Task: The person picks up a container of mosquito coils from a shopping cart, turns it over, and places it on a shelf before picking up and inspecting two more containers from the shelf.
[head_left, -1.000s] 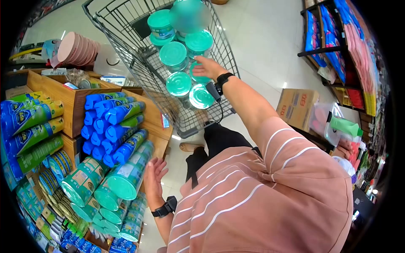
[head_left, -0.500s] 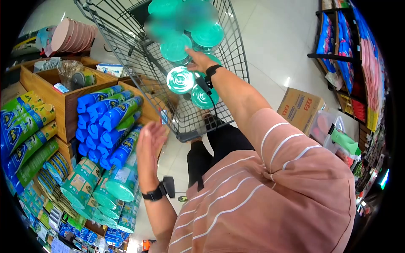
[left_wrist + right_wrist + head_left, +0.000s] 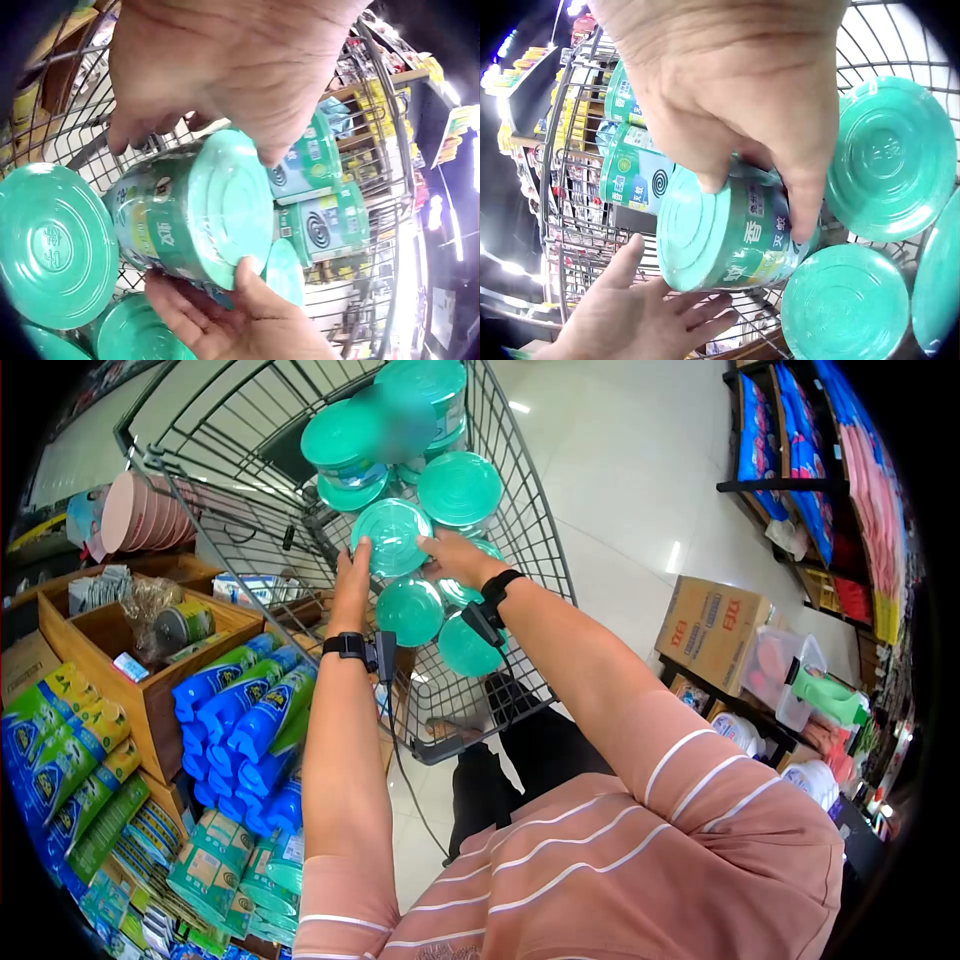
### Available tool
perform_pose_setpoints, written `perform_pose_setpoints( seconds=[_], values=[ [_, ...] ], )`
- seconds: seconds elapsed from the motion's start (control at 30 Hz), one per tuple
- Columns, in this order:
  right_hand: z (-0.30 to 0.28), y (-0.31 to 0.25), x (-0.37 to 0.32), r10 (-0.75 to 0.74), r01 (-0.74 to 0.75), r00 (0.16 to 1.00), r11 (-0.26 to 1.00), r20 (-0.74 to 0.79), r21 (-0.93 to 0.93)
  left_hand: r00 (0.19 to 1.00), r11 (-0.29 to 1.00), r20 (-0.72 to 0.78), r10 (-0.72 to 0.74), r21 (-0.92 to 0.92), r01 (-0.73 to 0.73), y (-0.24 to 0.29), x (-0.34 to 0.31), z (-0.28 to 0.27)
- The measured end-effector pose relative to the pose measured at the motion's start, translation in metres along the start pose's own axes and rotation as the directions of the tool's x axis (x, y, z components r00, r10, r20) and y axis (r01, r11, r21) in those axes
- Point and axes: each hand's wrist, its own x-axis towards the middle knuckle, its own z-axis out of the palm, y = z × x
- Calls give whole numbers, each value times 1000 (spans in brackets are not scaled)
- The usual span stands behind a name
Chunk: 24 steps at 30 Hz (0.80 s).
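Item: one green tub (image 3: 392,538), round, with a ridged lid (image 3: 694,232) and a printed label (image 3: 761,225).

Location: inside the wire cart (image 3: 440,748), between the person's two hands. Other green tubs (image 3: 459,490) stand around it, lids facing up. It appears tipped compared with its nearest neighbours; whether its base rests on anything cannot be told.

Right hand (image 3: 465,560): curled round the tub, thumb (image 3: 714,180) on the lid's edge, fingers (image 3: 802,210) along the side wall; the span is wide, almost a full spread.

Left hand (image 3: 350,585): on the tub's opposite side, fingers loosely extended, thumb spread apart from them near the lid's rim. It carries no evident grip; whether its fingertips touch the wall cannot be told.

Handling (judged): probably of moderate weight or lighter, depending on the contents. The wall looks firm enough to take a squeeze. The glossy surface may slide under dry fingers, and the lid might pop if pulled alone.

Hold: best across the body, one palm on each side, fingers low on the wall; the lid's rim serves only for steadying.
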Motion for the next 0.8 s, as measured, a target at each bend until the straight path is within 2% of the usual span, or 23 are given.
perform_pose_setpoints(
  seconds=[0.07,0.17,0.27,0.33,0.37,0.43,0.47,0.5,0.53,0.63,0.7,0.73,0.8],
  values=[
    [-7,4,2,18,-19,999,999,27,37,997,995,19,-68,-65,69,1,4,11],
    [-7,0,-10,-4,-3,998,995,66,101,997,977,48,59,-210,-47,-14,18,15],
    [-4,3,-16,-50,27,994,973,96,231,998,959,-19,63,-276,-65,-15,9,17],
    [0,-3,-27,-54,37,996,973,68,228,995,952,-55,89,-290,-101,-8,1,16],
    [3,-5,-35,-52,38,997,973,56,229,995,942,-47,86,-322,-97,-8,-9,13],
    [9,-23,-52,-82,77,996,983,27,169,995,918,-43,88,-384,-98,25,-49,3],
    [10,-37,-65,-96,92,995,987,23,133,989,927,-87,121,-345,-144,15,-42,-2],
    [15,-51,-80,-105,103,994,990,19,97,989,928,-71,129,-344,-146,23,-56,-8],
    [22,-64,-92,-177,170,980,982,-88,-85,990,928,-54,134,-345,-144,39,-77,-15],
    [37,-85,-123,-333,320,941,932,-57,-170,990,915,-37,135,-378,-139,68,-129,-31],
    [51,-100,-151,-347,342,938,931,-16,-125,988,920,-30,150,-360,-151,78,-160,-46],
    [58,-106,-164,-357,356,934,929,2,-104,993,917,3,117,-384,-107,82,-172,-57],
    [70,-116,-187,-288,291,953,956,94,-26,987,911,-16,160,-382,-154,95,-213,-70]
  ],
)
